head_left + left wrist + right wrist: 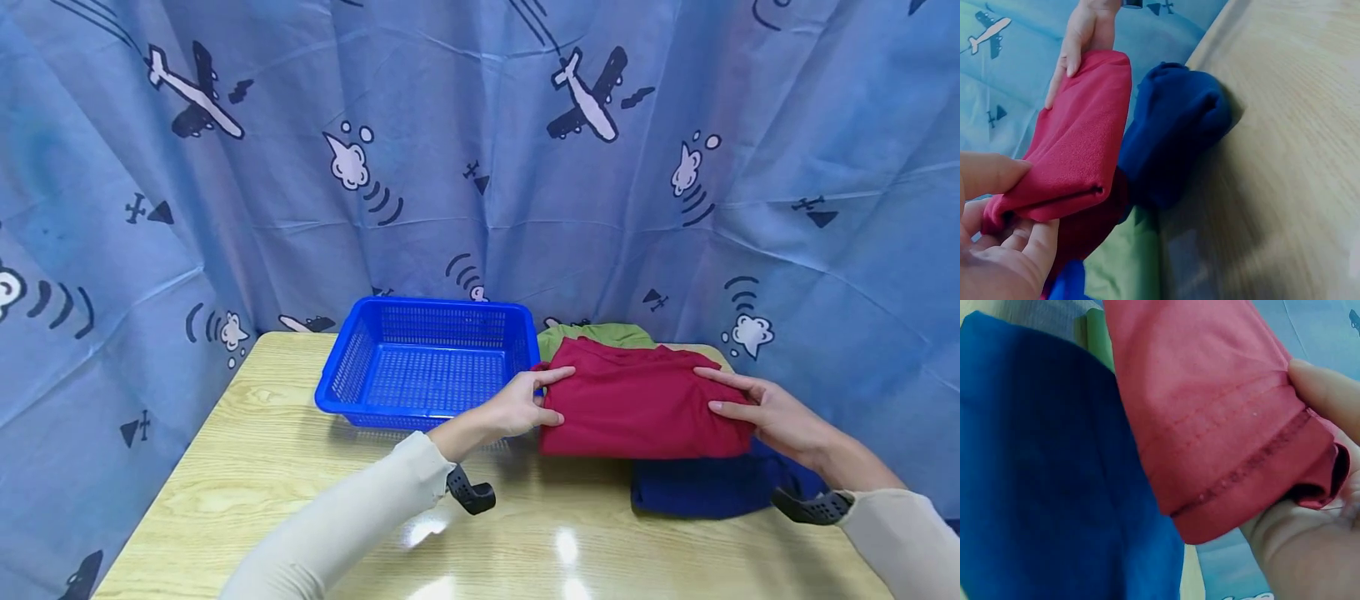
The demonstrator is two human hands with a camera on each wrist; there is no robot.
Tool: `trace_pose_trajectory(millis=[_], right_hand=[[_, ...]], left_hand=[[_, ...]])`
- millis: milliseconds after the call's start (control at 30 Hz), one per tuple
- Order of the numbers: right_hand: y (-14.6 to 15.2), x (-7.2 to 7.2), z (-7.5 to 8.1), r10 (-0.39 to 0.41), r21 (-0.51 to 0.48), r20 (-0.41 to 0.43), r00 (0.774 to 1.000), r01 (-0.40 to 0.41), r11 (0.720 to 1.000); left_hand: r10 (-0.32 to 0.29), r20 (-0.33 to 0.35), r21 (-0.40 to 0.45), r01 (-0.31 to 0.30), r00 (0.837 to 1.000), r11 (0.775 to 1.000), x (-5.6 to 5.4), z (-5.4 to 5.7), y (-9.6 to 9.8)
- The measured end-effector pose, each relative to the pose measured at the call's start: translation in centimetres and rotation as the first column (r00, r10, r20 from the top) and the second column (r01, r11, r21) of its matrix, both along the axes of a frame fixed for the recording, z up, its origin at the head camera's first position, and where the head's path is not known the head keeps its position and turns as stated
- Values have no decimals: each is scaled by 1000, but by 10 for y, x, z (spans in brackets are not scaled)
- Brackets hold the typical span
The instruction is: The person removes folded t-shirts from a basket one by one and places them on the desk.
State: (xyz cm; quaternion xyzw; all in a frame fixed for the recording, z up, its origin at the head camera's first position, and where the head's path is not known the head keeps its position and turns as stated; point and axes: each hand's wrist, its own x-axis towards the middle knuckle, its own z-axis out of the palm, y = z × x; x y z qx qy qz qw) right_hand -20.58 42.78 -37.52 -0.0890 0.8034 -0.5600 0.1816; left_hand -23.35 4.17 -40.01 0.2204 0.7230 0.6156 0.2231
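Blue basket (423, 362) at ten o'clock on the wooden table (247, 467), just beside the clothes. Left hand (521, 404) at the near-centre, thumb on top and fingers curled under, pinching the left edge of the red garment (637, 404). Folded red garment at one o'clock, lifted a little, held at both ends. Peeking out behind it at twelve, a green garment (596, 333); beneath it at four o'clock, a dark blue garment (705, 487) on the tabletop. Right hand (776, 412) at three o'clock, gripping the right edge, thumb above, fingers tucked below the hem. Airplane-print curtain (480, 150) hanging behind everything.
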Motion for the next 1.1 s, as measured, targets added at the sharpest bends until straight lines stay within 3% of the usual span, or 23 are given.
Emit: trace_pose_trajectory(millis=[433, 567, 733, 900, 967, 1100], right_hand=[[12, 12, -24, 4, -8, 61, 998, -4, 1000], [12, 16, -33, -13, 6, 106, 994, 13, 1000], [11, 20, -41, 44, -61, 150, 988, -36, 997], [6, 23, -43, 116, -134, 151, 982, -96, 986], [2, 24, -42, 108, -113, 148, 983, -91, 989], [-8, 27, -43, 87, -69, 149, 985, -77, 995]], left_hand=[[-22, 19, -38, 23, 1000, 999, 23, -23, 17], [-3, -47, -132, -3, 999, 991, 33, -36, 22], [5, -150, -244, -41, 989, 969, 41, -53, 22], [5, -38, -152, -11, 999, 988, 41, -61, 10], [-8, 24, -104, 10, 1000, 995, 39, -60, 4], [-38, 71, -89, 44, 997, 995, 35, -63, -7]])
